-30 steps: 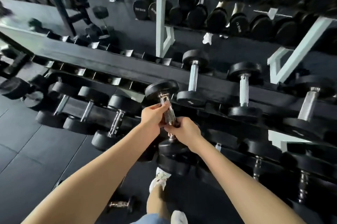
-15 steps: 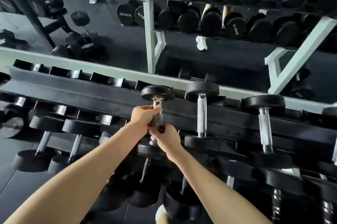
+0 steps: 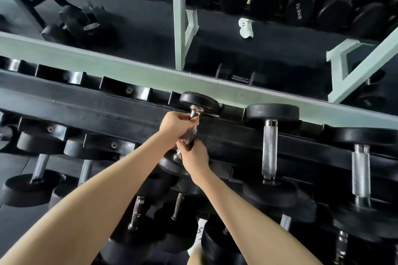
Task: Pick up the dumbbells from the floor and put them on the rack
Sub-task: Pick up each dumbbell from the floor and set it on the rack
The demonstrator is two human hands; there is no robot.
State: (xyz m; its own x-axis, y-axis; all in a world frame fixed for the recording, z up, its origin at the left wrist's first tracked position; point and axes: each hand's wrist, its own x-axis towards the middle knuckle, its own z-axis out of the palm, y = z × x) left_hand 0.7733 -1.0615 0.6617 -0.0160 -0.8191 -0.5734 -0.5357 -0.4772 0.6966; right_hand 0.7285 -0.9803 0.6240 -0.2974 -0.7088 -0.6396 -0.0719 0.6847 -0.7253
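- Dumbbell (image 3: 199,103) sat across the top tier of the rack (image 3: 129,114), far black head against the back rail, near head mostly hidden under the wrists.
- Far left, lower tier: two racked dumbbells, one (image 3: 32,187) at the frame edge and another (image 3: 86,157) just beside it, chrome handles pointing toward the camera.
- Empty black saddle (image 3: 126,90) on the top tier, left of the held dumbbell.
- Left hand (image 3: 174,129) was clenched around the upper part of the chrome handle, fingers near the far head.
- Right hand (image 3: 193,157) was clenched on the lower part of the same handle, just below the left hand, the two touching.
- Next slot to the right: a bigger dumbbell (image 3: 270,148) with a knurled handle, both heads seated on the rails, clear of the hands.
- Further right: another racked dumbbell (image 3: 360,170), partly cut by the frame edge.
- Lower tier under the forearms held more dumbbells, blurred.
- Behind the rack, a mirror (image 3: 215,53) showed a row of larger dumbbells, mirrored weight labels on the heads.
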